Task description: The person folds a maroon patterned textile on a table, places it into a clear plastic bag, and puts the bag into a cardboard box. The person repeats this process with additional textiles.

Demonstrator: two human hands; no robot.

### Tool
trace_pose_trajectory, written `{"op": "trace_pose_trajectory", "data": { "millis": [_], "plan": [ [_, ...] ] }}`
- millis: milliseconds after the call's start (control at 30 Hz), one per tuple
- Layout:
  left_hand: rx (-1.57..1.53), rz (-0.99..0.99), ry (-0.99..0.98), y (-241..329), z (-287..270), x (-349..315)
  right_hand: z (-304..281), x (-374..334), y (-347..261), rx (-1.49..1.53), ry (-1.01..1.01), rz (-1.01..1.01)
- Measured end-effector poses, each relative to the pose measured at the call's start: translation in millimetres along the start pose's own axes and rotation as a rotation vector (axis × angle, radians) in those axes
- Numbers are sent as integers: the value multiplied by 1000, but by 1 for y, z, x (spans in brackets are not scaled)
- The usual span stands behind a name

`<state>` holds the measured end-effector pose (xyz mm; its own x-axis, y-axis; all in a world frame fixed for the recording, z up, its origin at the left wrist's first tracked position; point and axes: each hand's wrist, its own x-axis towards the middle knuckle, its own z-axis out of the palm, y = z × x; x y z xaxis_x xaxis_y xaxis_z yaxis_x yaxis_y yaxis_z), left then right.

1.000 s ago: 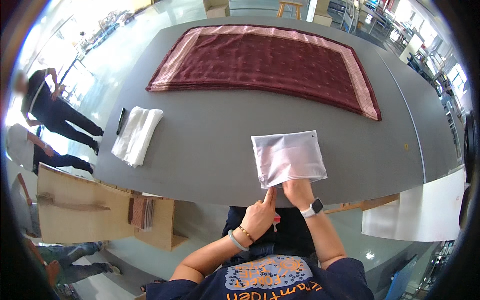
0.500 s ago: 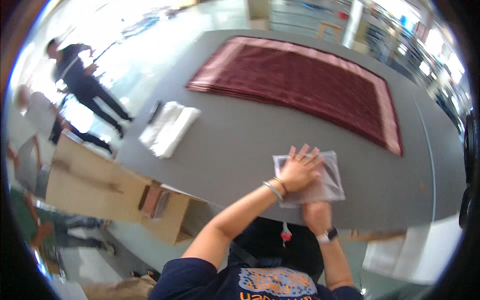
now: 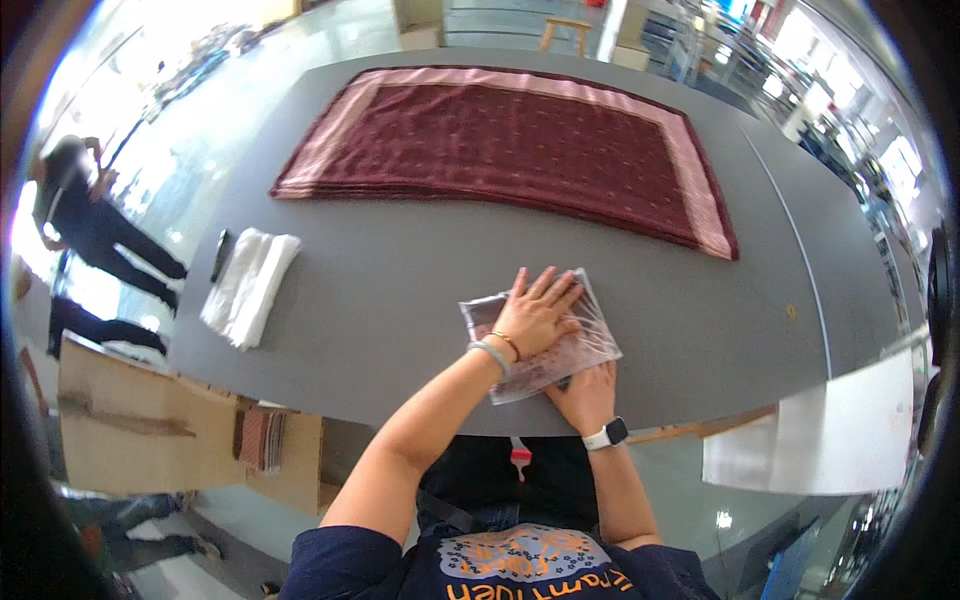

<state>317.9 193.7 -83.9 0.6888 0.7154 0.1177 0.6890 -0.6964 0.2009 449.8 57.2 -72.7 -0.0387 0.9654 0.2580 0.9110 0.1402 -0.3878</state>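
A clear plastic bag (image 3: pixel 590 345) with a folded dark reddish cloth inside lies tilted on the grey table near its front edge. My left hand (image 3: pixel 540 325) rests flat on top of the bag, fingers spread. At the bag's near edge, my right hand (image 3: pixel 588 398) has its fingers curled at the plastic, gripping that edge; the fingertips are partly hidden. Farther back lies a stack of flat maroon cloths (image 3: pixel 510 140) with pink borders, well apart from both hands.
A pile of white plastic bags (image 3: pixel 252 285) lies on the table's left side beside a black slim tool (image 3: pixel 220 255). Below left stands an open cardboard box (image 3: pixel 150 420) holding packed cloths (image 3: pixel 262 440). People stand at far left. A white board (image 3: pixel 810 440) is at right.
The view has shifted, so table things appear farther left. The bag has turned so it lies more tilted. My left hand stays flat on it, and my right hand stays at its near edge.
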Motion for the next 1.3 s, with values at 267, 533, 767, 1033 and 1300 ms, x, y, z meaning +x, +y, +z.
{"op": "trace_pose_trajectory", "data": {
  "millis": [267,533,767,1033,1300],
  "plan": [
    [-438,-292,183,-34,-12,42,-26,-48,54,167,328,56],
    [-829,-148,-337,-47,-35,52,-27,-12,54,511,105,383],
    [-960,-239,-16,-53,-32,28,-21,-27,47,859,86,412],
    [-32,56,77,35,-6,-43,-25,-43,53,758,131,375],
    [-275,244,177,40,-33,-59,-34,-64,45,439,331,276]
  ]
}}
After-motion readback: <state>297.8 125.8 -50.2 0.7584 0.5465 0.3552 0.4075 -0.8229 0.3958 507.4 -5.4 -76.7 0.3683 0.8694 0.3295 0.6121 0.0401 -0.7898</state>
